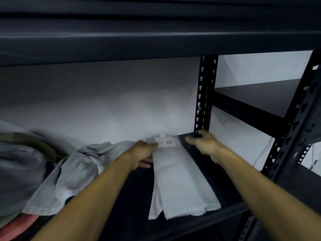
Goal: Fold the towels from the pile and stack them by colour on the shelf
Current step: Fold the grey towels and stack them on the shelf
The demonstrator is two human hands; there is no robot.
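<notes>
A white towel (180,185), folded into a long strip, lies on the dark shelf board (199,162), running from the front edge toward the wall. My left hand (145,153) pinches its far end, next to the white label (165,142). My right hand (206,144) hovers over the shelf just right of that end, fingers straight and holding nothing. The pile of unfolded towels (73,169) sits at the left: a light grey one on top, a darker grey one (19,171) further left, a pink one (15,226) beneath.
A black perforated upright (205,94) stands at the back right corner of the shelf, another post (298,129) at the front right. The shelf above (156,44) hangs low overhead. A second shelf unit (260,94) stands to the right. White wall behind.
</notes>
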